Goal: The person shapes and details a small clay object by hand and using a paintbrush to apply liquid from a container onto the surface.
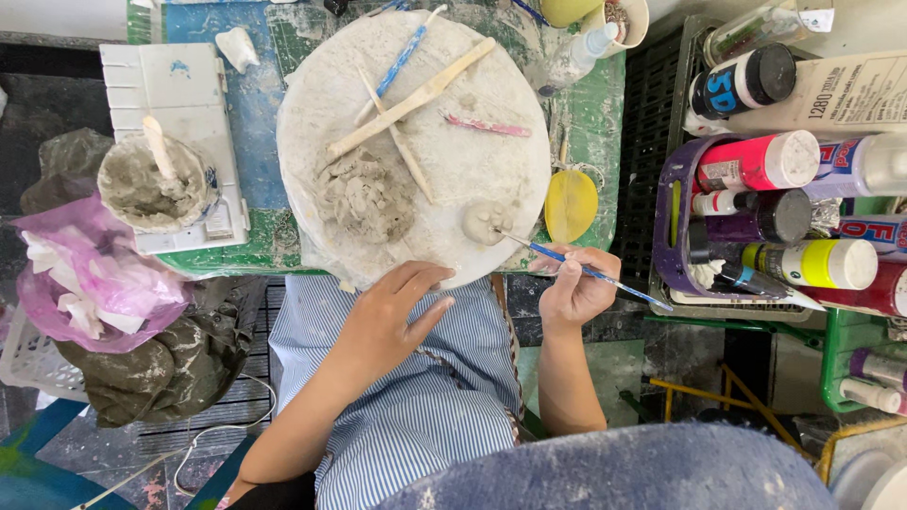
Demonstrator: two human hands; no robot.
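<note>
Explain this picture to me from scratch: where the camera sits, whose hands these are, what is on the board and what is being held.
The camera sits on a person's head and looks straight down. Both bare hands are theirs. The right hand holds a thin blue tool with its tip at a small clay ball. The left hand rests on the edge of the round white board, holding nothing. On the board lie a clay lump and wooden sticks. Paint bottles stand at the right.

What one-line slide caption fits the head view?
Right hand touches a blue-handled tool to a small clay piece on a round white board; left hand rests at its edge.
</note>
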